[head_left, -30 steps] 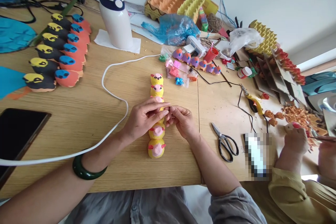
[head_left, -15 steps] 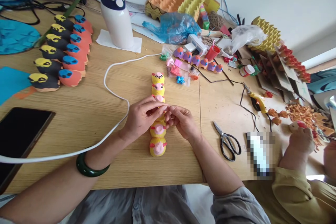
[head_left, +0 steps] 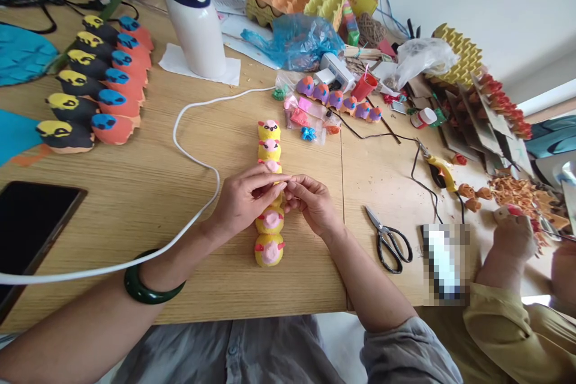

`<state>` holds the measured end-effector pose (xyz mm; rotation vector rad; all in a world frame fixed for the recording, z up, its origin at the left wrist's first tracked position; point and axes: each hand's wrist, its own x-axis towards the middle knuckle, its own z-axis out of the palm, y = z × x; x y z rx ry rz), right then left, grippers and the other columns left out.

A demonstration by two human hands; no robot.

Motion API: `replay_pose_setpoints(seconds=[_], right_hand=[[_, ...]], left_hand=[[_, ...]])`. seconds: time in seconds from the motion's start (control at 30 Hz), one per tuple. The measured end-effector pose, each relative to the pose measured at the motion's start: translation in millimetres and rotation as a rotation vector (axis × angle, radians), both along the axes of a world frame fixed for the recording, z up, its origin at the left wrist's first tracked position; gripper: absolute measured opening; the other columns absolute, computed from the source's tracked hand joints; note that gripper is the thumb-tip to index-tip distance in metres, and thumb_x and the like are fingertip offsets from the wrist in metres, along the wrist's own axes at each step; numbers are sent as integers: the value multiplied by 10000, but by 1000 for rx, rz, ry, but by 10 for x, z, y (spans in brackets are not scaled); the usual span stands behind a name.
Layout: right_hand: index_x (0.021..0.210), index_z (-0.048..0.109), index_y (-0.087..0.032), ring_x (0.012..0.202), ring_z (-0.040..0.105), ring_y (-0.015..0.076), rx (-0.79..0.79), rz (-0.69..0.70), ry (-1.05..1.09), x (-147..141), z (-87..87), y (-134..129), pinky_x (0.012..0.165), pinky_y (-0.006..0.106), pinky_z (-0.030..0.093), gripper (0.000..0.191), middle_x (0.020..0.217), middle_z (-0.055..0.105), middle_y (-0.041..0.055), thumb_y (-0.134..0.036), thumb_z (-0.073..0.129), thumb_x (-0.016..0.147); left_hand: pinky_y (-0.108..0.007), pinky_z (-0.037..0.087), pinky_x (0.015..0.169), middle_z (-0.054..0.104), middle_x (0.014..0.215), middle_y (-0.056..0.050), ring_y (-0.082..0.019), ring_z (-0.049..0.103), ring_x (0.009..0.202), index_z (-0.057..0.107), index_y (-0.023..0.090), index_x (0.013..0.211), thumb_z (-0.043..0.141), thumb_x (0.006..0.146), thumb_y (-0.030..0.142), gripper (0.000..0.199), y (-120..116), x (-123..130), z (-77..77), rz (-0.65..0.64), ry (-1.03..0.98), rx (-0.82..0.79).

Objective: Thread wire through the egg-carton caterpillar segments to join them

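Note:
Over a row of yellow egg-carton cups with pink clay faces and red ears [head_left: 270, 253], my left hand [head_left: 245, 195] and my right hand [head_left: 312, 201] meet fingertip to fingertip. Both hands are pinched closed; whatever lies between the fingertips is too small or too hidden to make out. The two cups at the far end of the row have dark eyes on their pink faces. My hands cover the middle of the row. Beyond it lie small bags of pink and red clay [head_left: 299, 115] and a bit of blue clay [head_left: 308, 134].
Scissors [head_left: 387, 239] lie to the right, and a phone [head_left: 38, 225] to the left. A white cable [head_left: 198, 159] curves past my left arm. Painted carton rows [head_left: 117, 105] and a white bottle [head_left: 191, 18] stand at the back left. A co-worker's hand [head_left: 515, 237] is at the far right.
The view has shifted slightly, so the table things sit a little further left and up. My hands stay pinched together over the row, with barely any movement.

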<state>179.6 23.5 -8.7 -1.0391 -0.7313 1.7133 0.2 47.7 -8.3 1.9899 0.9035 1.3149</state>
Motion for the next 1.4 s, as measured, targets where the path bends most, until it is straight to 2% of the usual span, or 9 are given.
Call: replay_pose_setpoints(seconds=[0.3,0.47,0.77,0.97,1.23,1.4], right_hand=[[806,740,-190,577,534,86,3,-29,4,0,17,-1,557,242,547,390,661,634,-53,-480,971,682],[800,741,-187,568,514,87,-1,-31,1,1,27,-6,550,240,533,406,638,606,-52,-537,930,721],[783,756,-191,600,526,98,7,-7,-10,3,32,-23,570,249,535,370,654,611,-43,-506,939,721],[757,735,-189,601,540,98,-15,20,-12,0,46,-29,573,248,549,403,684,624,-36,-538,934,724],[768,741,-189,585,525,94,-8,10,-14,-11,46,-30,549,242,538,416,657,612,-43,-552,937,716],[742,742,-189,593,529,95,6,-1,-27,-13,34,-35,554,242,544,392,659,623,-36,-531,932,726]], left_hand=[[-207,586,842,812,1044,-64,-151,760,953,838,170,1129,644,998,130,237,-10,-2,22,10,-3,-48],[-186,554,703,788,930,-39,-115,715,792,837,157,1124,645,997,134,231,-14,2,27,10,-3,-44],[-228,587,921,820,1058,-62,-177,764,1031,846,187,1112,693,983,185,200,6,7,-11,-16,-46,-88],[-241,598,867,806,948,-34,-166,757,934,839,201,994,713,961,191,130,5,2,6,-5,-64,-108],[-235,580,769,795,891,-27,-145,726,812,831,202,990,671,990,233,163,-13,26,27,11,-75,-146],[-258,592,850,811,917,-30,-171,748,896,838,218,956,717,954,243,123,-6,34,14,1,-97,-155]])
